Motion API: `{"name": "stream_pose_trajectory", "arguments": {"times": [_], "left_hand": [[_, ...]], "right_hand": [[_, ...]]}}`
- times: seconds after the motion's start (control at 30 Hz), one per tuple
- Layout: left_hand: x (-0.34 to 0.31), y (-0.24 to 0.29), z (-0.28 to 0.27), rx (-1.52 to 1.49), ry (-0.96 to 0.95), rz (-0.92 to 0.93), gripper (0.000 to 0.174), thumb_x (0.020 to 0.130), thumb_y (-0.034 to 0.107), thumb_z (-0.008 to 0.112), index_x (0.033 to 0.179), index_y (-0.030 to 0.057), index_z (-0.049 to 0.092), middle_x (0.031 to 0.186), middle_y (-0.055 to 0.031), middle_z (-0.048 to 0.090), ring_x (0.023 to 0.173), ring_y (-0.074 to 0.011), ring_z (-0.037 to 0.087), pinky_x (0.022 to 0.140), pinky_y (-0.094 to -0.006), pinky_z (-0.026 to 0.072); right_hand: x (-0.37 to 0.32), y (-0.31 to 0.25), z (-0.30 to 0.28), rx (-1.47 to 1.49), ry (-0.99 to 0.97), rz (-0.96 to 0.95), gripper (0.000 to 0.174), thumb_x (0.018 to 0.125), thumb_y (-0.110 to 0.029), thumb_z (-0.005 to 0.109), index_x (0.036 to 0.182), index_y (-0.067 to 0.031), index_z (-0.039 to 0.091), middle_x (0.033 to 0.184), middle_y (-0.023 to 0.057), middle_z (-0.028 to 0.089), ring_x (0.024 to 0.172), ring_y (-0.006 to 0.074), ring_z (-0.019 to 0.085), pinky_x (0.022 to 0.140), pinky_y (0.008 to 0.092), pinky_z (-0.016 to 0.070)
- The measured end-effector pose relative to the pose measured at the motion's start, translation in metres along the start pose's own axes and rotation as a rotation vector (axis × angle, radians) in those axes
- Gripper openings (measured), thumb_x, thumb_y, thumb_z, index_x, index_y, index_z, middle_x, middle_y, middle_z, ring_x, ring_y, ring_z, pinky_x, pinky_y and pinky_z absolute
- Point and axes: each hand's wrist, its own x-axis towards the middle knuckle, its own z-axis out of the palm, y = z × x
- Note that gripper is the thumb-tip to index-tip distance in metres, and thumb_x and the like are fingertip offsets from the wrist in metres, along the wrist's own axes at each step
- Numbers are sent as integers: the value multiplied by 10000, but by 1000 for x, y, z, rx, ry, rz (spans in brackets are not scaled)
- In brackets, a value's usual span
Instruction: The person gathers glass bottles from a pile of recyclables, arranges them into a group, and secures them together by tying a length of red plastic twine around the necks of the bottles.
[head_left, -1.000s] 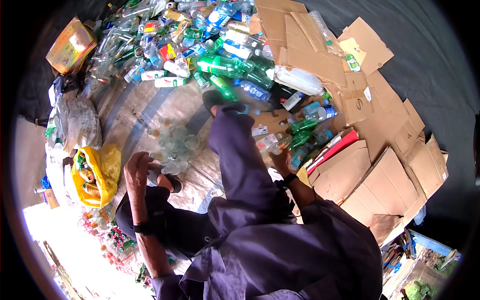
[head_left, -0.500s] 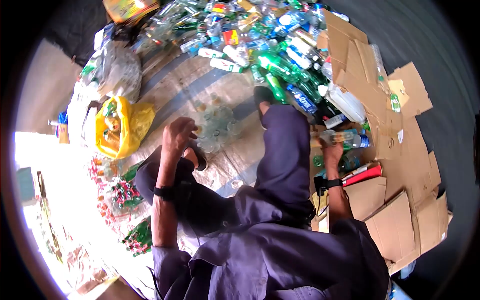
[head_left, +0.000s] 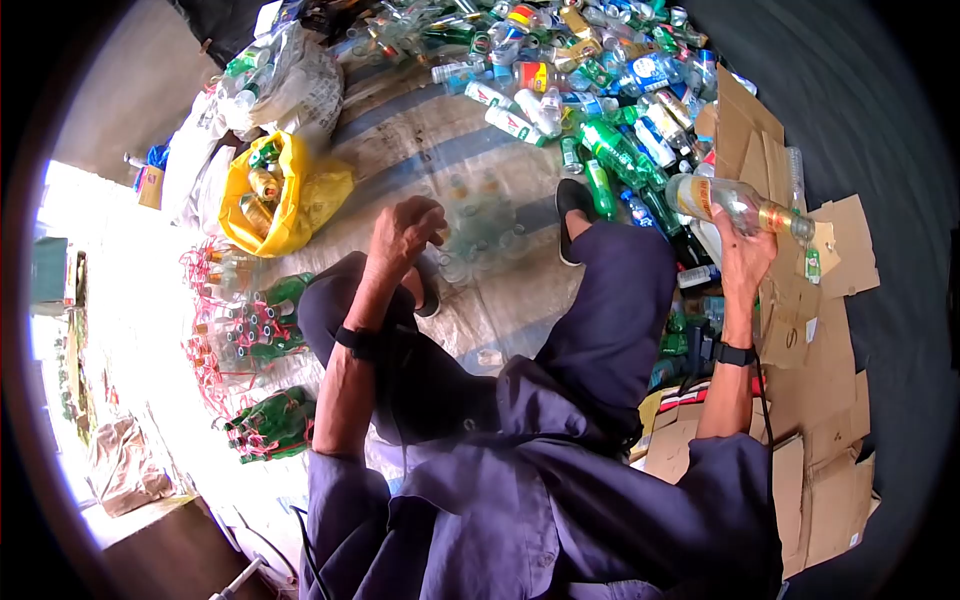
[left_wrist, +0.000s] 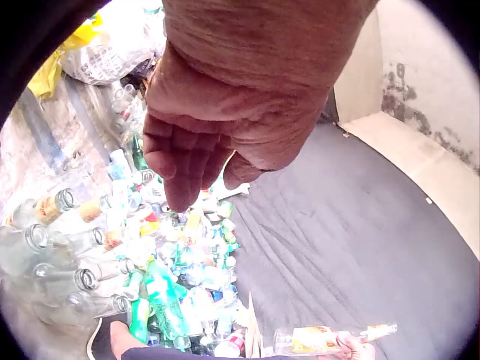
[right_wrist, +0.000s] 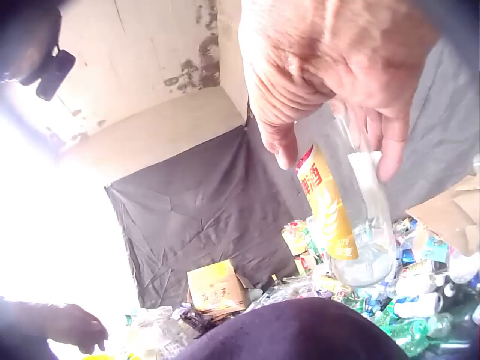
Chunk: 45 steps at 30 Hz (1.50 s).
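A clear glass bottle with a yellow-orange label is gripped by the right hand, held up over the cardboard at the right. The right wrist view shows the same bottle hanging base down from the right hand, its neck hidden in the palm. My left hand hovers with loosely bent fingers and nothing in them, just left of a cluster of upright clear glass bottles. Several open bottle mouths of that cluster show in the left wrist view, below and left of the left hand.
Mixed bottles and cans are heaped at the top. Flattened cardboard lies at the right. A yellow bag of cans and tied bundles of bottles are at the left. Both knees flank the striped sheet.
The right hand has come up from the bottles beside the cardboard with a glass bottle in its grip. The head view has shifted; the left hand stays near the cluster.
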Motion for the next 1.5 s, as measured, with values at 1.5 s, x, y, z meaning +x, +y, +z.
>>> {"name": "stream_pose_trajectory", "arguments": {"times": [1.5], "left_hand": [[-11, 63, -42, -342, -30, -438, 218, 932, 161, 639, 1059, -12, 678, 981, -161, 711, 912, -303, 693, 837, -370, 529]], "right_hand": [[-75, 304, 358, -154, -453, 92, 613, 716, -184, 842, 1225, 27, 575, 1153, 168, 656, 1029, 300, 632, 920, 392, 489]]}}
